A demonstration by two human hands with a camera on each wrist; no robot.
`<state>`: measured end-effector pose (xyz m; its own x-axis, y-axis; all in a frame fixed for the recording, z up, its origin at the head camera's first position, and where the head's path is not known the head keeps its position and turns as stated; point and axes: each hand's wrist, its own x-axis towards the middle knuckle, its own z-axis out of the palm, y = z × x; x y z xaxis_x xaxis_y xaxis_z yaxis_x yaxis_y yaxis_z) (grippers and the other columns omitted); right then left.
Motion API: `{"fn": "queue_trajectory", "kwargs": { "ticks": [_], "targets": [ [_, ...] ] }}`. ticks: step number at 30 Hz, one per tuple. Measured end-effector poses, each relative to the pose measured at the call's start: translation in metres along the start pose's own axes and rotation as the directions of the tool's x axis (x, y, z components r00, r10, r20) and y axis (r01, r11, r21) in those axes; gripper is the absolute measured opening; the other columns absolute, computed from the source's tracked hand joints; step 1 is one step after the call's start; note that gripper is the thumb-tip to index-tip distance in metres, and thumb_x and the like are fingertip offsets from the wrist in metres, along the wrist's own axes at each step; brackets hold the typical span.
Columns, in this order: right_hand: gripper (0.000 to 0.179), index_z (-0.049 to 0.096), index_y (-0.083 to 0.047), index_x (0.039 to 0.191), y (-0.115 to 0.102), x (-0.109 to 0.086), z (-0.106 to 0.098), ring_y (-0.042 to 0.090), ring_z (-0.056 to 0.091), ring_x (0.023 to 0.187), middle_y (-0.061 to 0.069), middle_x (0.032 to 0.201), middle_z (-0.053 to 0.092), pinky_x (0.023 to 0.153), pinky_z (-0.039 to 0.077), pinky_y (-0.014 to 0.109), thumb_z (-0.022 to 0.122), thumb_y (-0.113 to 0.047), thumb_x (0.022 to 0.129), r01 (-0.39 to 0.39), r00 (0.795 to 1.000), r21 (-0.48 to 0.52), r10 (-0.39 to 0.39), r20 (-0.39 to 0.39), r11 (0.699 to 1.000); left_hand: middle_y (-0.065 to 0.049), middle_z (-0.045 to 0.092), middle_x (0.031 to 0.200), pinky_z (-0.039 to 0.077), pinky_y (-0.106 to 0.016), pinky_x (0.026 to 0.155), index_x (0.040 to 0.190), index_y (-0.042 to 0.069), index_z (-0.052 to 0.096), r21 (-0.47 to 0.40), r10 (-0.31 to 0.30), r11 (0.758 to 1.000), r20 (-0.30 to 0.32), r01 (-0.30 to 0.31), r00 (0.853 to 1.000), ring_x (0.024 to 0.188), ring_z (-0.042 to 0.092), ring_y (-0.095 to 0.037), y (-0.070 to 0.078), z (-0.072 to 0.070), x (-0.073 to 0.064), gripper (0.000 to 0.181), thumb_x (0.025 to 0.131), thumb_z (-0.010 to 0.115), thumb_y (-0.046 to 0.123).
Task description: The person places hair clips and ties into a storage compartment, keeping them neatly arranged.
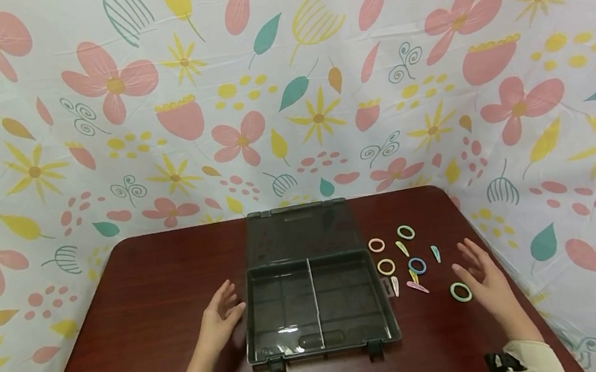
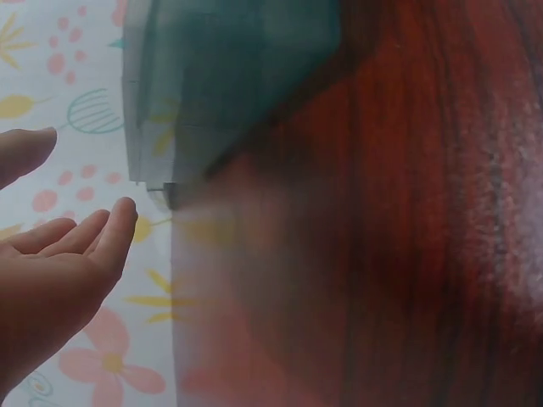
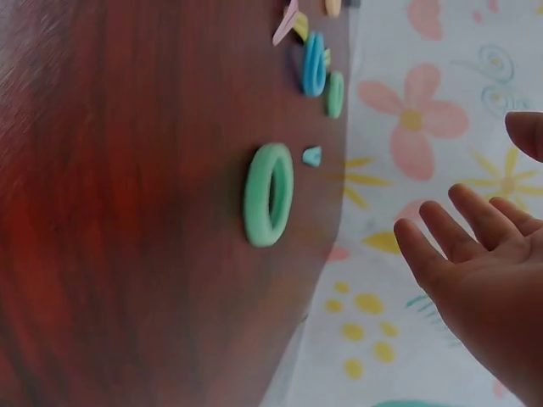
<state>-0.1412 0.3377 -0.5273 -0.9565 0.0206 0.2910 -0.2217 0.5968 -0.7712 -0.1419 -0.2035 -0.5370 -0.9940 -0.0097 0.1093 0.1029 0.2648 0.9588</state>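
Only the head view catches the divider [image 1: 314, 297]! Left hand [image 1: 220, 317] at nine o'clock of the case [image 1: 352, 298], right hand [image 1: 488, 286] at three, fingers relaxed, gripping nothing.

The case [image 1: 285, 301] blocks the middle, 5 rings [image 1: 410, 266] the right; far-left tabletop [image 1: 139, 307] is free.

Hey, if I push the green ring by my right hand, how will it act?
The green ring lies flat on the table, so it would probably slide rather than roll. Its rounded band looks matte and soft, so it may give slightly if pinched.
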Motion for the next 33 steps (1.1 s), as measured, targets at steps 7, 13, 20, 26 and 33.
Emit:
{"fn": "queue_trajectory", "kwargs": {
  "ticks": [7,13,20,26,33],
  "targets": [
    [0.069,0.015,-0.015,0.155,0.018,-0.009,-0.011,-0.013,0.032,0.121,0.016,0.151,0.036,0.083,0.032,0.001,0.055,-0.02,0.099,-0.101,0.994,0.056,0.098,0.055,0.993,-0.024,0.042,0.144,0.046,-0.035,0.097,0.147,0.0,0.034,-0.067,-0.154,0.985,0.043,0.156,0.987,0.129,0.044,-0.039,-0.004,0.001,-0.005,0.063,0.092,0.063,0.003],
    [0.069,0.013,-0.017,0.156,0.029,-0.013,-0.015,-0.01,0.033,0.123,0.01,0.153,0.034,0.082,0.033,0.001,0.054,-0.025,0.1,-0.188,0.977,0.089,0.178,0.116,0.978,-0.027,0.044,0.141,0.049,-0.025,0.089,0.146,-0.004,0.034,-0.124,-0.188,0.973,0.058,0.194,0.98,0.124,0.048,-0.04,-0.01,0.004,-0.006,0.06,0.092,0.062,0.001],
    [0.068,0.016,-0.006,0.154,0.038,-0.018,-0.012,-0.02,0.042,0.109,-0.014,0.139,0.039,0.083,0.039,0.004,0.055,-0.013,0.099,-0.185,0.976,0.244,0.148,0.162,0.952,-0.027,0.052,0.134,0.05,-0.022,0.083,0.142,-0.005,0.04,-0.161,-0.209,0.963,0.054,0.215,0.976,0.118,0.054,-0.039,-0.012,0.005,-0.007,0.056,0.091,0.062,-0.002],
    [0.071,0.013,0.003,0.152,0.038,-0.019,-0.012,-0.021,0.04,0.107,0.015,0.145,0.035,0.081,0.042,0.007,0.056,-0.018,0.099,-0.265,0.947,0.188,0.219,0.236,0.946,-0.023,0.054,0.133,0.05,-0.024,0.084,0.141,-0.001,0.045,-0.127,-0.238,0.961,0.059,0.244,0.969,0.116,0.056,-0.033,-0.014,0.005,-0.008,0.053,0.092,0.064,0.004],
    [0.069,0.022,0.008,0.148,0.04,-0.022,-0.013,-0.019,0.042,0.103,-0.005,0.133,0.045,0.078,0.044,0.01,0.06,-0.016,0.096,-0.252,0.947,0.109,0.222,0.231,0.962,-0.022,0.061,0.12,0.052,-0.023,0.076,0.135,-0.002,0.053,-0.135,-0.258,0.956,0.037,0.261,0.965,0.097,0.063,-0.021,-0.017,0.009,-0.007,0.047,0.089,0.065,-0.002]
  ]
}}
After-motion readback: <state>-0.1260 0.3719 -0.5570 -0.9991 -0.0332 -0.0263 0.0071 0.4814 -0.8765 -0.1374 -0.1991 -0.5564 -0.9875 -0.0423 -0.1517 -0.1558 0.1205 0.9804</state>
